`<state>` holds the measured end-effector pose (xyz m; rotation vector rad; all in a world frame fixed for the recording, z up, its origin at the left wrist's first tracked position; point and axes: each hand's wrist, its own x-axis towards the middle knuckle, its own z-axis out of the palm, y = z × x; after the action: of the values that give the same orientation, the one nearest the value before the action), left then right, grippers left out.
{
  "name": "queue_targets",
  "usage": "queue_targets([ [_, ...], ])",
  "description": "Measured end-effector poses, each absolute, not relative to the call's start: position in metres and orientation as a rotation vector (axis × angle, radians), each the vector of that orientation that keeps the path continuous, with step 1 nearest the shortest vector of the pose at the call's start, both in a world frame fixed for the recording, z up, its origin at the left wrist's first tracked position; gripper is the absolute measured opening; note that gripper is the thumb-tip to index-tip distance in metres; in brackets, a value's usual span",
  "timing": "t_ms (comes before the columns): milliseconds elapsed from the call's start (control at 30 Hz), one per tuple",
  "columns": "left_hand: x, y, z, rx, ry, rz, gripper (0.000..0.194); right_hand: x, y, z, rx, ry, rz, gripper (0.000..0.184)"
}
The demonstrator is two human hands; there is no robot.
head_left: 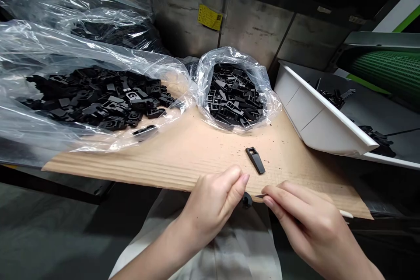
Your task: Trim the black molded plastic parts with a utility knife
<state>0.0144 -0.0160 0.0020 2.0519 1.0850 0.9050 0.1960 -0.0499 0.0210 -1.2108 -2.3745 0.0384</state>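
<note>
My left hand (215, 201) is closed around a small black plastic part (247, 200), whose rounded end sticks out past the thumb; the rest is hidden in the fist. Facing it, my right hand (305, 218) pinches a thin dark blade (260, 196) that points at this part. Whether the blade touches the part I cannot tell. A pale stick end (346, 214) shows beyond the right hand, perhaps the blade's handle. Just past both hands, a loose tapered black plastic piece (255, 160) with a square hole lies on the cardboard (183, 162).
Left, a large clear bag (98, 48) lies open over many black parts (108, 96). A smaller clear bag (234, 92) of black pieces stands in the middle. At right is a white tray (315, 113) holding more parts, beside a green roller (387, 68). A metal wall (256, 30) closes the back.
</note>
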Motion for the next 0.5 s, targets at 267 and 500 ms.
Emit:
queue_targets([
  [267, 0.015, -0.016, 0.002, 2.057, 1.05, 0.913, 0.031, 0.195, -0.038, 0.03, -1.155, -2.484, 0.244, 0.022],
  [500, 0.006, -0.016, 0.0, 2.01, 0.973, 1.036, 0.024, 0.185, -0.046, 0.017, -1.468, -1.408, 1.082, 0.021],
])
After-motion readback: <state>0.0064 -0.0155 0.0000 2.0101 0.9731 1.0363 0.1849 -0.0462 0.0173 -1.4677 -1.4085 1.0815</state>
